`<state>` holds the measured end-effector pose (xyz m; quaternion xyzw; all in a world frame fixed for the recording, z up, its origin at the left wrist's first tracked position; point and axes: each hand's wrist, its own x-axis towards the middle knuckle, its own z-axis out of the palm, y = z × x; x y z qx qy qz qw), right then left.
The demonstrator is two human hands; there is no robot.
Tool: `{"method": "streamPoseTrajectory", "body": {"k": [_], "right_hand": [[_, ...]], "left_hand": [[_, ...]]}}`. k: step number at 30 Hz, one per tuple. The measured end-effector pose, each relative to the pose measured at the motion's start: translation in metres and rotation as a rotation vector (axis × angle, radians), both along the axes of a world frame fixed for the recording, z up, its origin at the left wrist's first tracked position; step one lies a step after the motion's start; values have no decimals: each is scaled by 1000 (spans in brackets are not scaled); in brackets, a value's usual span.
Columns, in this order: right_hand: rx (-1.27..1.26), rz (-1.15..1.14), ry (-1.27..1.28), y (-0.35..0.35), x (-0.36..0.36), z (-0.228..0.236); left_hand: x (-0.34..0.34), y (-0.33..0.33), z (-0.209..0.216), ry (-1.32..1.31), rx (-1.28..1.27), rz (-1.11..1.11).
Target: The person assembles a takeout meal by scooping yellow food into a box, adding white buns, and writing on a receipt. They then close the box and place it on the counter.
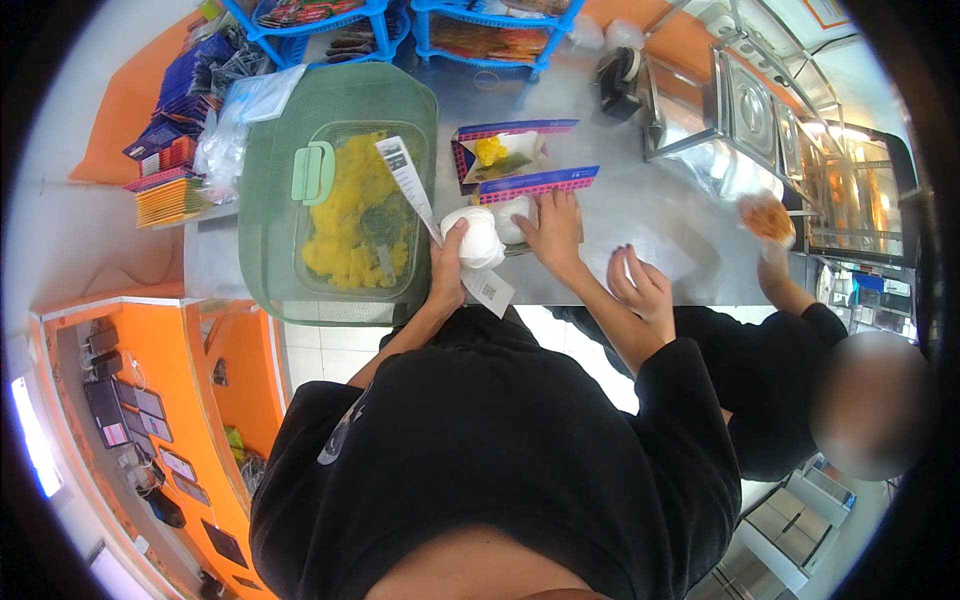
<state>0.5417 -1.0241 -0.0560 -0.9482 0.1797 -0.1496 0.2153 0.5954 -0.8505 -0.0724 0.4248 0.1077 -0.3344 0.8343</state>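
My left hand (447, 272) is closed around a round white wrapped bundle (474, 238). A long printed paper slip (408, 185) sticks up beside it, and a second piece of the paper (490, 291) hangs below. My right hand (556, 236) is bent over a brown cardboard holder (580, 222), its thumb by another round white bundle (513, 218) there. The hand covers much of the holder. Just beyond its fingertips is an open purple-and-pink paper box (535, 183) with yellow food (490, 151) inside.
At left stands a large green tub (262, 200) with yellow food under its clear lid. A co-worker's hand (645, 290) is close to my right forearm; the other holds a bag of orange-brown food (766, 218). Blue racks (395, 20) and metal racks (690, 140) line the steel table (660, 215).
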Motion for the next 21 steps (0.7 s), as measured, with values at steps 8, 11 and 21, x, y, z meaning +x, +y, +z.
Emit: {"method": "streamPoseTrajectory", "body": {"k": [8, 11, 21], "right_hand": [[41, -196, 91, 28, -25, -15], [217, -232, -162, 33, -32, -18], [938, -71, -343, 60, -42, 53]], "left_hand": [[1, 19, 32, -24, -73, -114], [7, 24, 36, -61, -14, -69], [49, 45, 81, -175, -14, 62]]}}
